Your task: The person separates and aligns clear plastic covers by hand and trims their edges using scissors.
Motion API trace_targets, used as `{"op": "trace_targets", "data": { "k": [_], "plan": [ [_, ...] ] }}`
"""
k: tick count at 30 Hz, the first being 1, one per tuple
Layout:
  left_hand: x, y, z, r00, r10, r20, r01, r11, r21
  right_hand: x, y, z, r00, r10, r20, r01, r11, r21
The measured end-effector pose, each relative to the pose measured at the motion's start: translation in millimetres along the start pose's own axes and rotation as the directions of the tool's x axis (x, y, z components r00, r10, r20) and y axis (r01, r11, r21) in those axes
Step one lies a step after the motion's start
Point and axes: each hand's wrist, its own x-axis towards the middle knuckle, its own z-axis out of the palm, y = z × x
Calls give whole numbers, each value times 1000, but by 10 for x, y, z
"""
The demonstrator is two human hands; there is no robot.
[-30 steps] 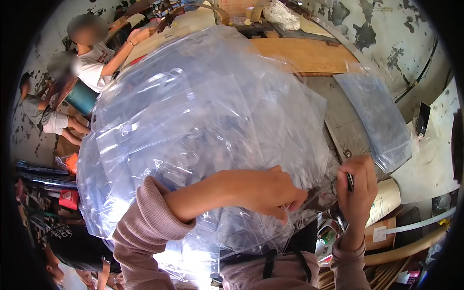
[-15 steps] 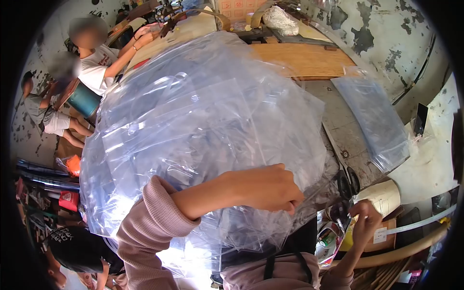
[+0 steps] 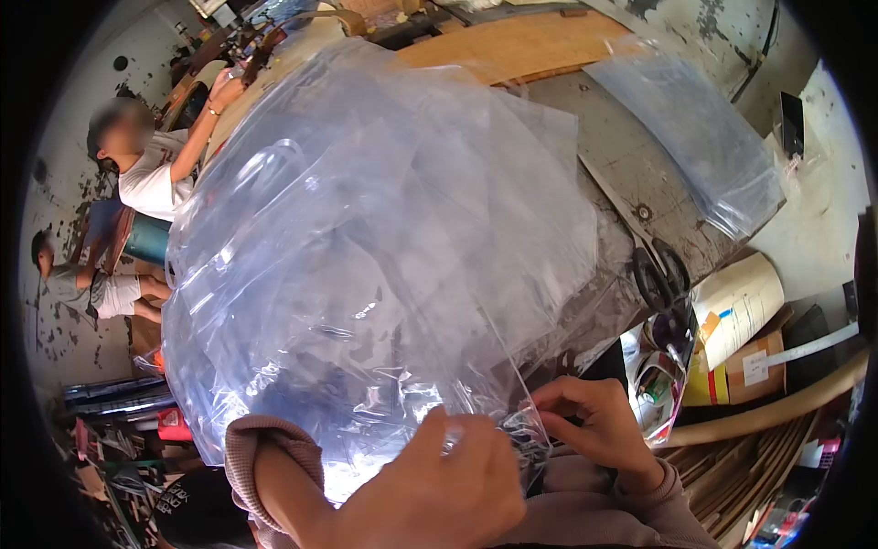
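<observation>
Head view: left hand [image 3: 439,480], six o'clock, curled — hold unclear; right hand [image 3: 599,421], four o'clock, fingers narrowly parted; smooth plastic sheeting [image 3: 393,247] flat.

A worn grey worktable [image 3: 615,114], its surface scuffed and stained, carries a broad, loose heap of clear plastic sheets [image 3: 412,229] that reaches past its near edge. Black-handled scissors [image 3: 651,245] lie beside the heap, a flat plastic stack [image 3: 690,133] farther right, and a smooth wooden board [image 3: 521,44] across the far end.
</observation>
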Motion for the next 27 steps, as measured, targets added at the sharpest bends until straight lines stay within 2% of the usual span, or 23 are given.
{"op": "trace_targets", "data": {
  "k": [1,3,7,9,13,15,21,25,27],
  "plan": [
    [-20,21,-8,1000,-21,14,21,1000,13,-16,40,3,1000,7,-5,-6,1000,7],
    [-45,53,9,988,-92,123,100,993,-57,-27,122,14,999,40,5,-41,985,166],
    [-28,58,52,987,-93,134,95,995,-10,-21,99,-3,1000,-26,-6,27,976,217],
    [-21,65,92,975,-111,194,119,992,-31,-15,88,16,999,38,-7,-34,954,298],
    [0,59,108,978,-110,177,117,993,-27,4,127,28,999,28,-42,-17,971,238],
    [4,63,111,975,-107,195,111,994,-9,4,152,17,996,84,-26,-73,953,295],
    [9,77,125,970,-121,212,122,992,8,40,174,4,995,98,-19,-85,927,365],
    [25,66,115,960,-100,261,98,995,22,63,224,-15,996,95,-1,-90,950,299],
    [40,46,89,950,-52,309,65,997,-32,73,228,-14,995,98,-14,-90,958,271]
  ]
}}
